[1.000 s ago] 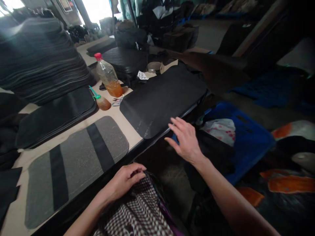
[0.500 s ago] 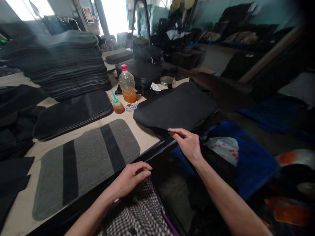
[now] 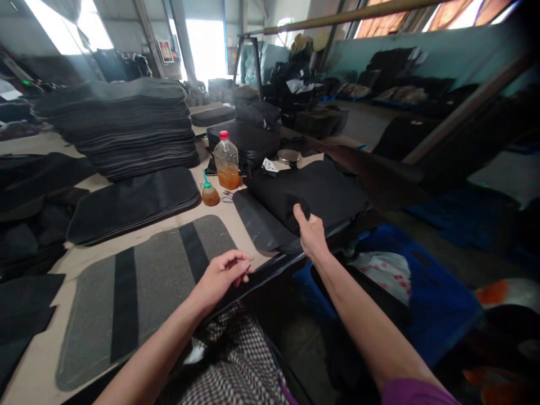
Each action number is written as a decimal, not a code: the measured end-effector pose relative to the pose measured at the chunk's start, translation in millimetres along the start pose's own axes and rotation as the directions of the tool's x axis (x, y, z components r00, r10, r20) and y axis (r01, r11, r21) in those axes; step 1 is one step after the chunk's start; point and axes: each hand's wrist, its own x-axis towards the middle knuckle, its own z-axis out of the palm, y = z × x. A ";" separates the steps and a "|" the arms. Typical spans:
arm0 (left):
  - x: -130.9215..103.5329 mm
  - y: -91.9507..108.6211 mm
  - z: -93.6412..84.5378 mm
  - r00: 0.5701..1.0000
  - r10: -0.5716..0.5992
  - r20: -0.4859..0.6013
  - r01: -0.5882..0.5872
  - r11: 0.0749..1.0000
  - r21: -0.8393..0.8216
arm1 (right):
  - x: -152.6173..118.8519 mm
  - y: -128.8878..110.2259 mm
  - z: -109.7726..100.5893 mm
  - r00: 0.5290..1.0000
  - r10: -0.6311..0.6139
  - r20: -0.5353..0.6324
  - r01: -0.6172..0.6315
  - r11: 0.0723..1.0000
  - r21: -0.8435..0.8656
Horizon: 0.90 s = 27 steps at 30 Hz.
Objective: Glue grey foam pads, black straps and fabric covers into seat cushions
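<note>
My right hand (image 3: pixel 311 229) grips the near edge of a black fabric sheet (image 3: pixel 320 185), thumb on top. The sheet's left part is lifted and bent back. Beneath it shows a smooth dark panel (image 3: pixel 264 222) with rounded corners. My left hand (image 3: pixel 223 275) hovers above the table's front edge, fingers loosely curled and a little apart, with nothing visible in them. Just left of it lies a grey speckled panel (image 3: pixel 158 287) with two black strips across it; the hand hides part of its right end.
A plastic bottle (image 3: pixel 228 163) of amber liquid, a small squeeze bottle (image 3: pixel 210 194) and thread snips (image 3: pixel 228 196) stand or lie behind. Stacks of black panels (image 3: pixel 130 129) fill the back left. Below the table at right is a blue crate (image 3: pixel 439 298) with a plastic bag (image 3: pixel 386 270).
My right hand has raised the black sheet's near-left edge and folded it back, baring the panel underneath. My left hand has risen slightly towards the grey panel. The view has tilted up.
</note>
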 end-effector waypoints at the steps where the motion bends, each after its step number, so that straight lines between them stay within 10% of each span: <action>1: 3.3 2.3 -0.9 1.000 0.009 -0.013 -0.009 1.000 -0.005 | 3.3 -2.5 2.1 0.998 -0.019 -0.052 0.017 0.999 -0.028; 6: 22.6 10.2 -4.8 0.993 0.062 -0.098 -0.072 0.992 -0.105 | -3.1 -19.0 6.0 0.924 -0.361 0.123 0.380 0.898 -0.220; 9: 39.2 14.4 -5.1 0.992 0.043 -0.117 -0.080 0.938 -0.338 | -20.4 -20.3 8.0 0.668 -0.623 0.407 0.730 0.654 -0.198; 13: 58.4 21.4 1.4 0.997 -0.017 -0.078 -0.029 0.831 -0.556 | -48.2 -16.5 11.4 0.403 -0.664 0.630 0.905 0.394 -0.163; 18: 64.0 17.7 6.2 0.963 -0.139 -0.233 -0.002 0.855 -0.519 | -72.5 -29.9 4.7 0.202 -0.496 0.845 0.902 0.431 0.037; 20: 61.8 13.1 3.8 0.929 -0.196 -0.313 0.015 0.867 -0.497 | -61.0 -38.8 -6.0 0.270 -0.413 0.870 0.843 0.538 -0.006; 24: 54.5 5.8 -3.3 0.899 -0.234 -0.371 0.041 0.887 -0.461 | 11.0 -45.2 -37.6 0.871 -0.199 0.450 0.487 0.483 -0.728; 27: 48.5 0.7 -8.9 0.904 -0.244 -0.352 0.067 0.892 -0.447 | 76.1 -35.7 -60.3 0.975 -0.127 0.180 0.216 0.373 -0.902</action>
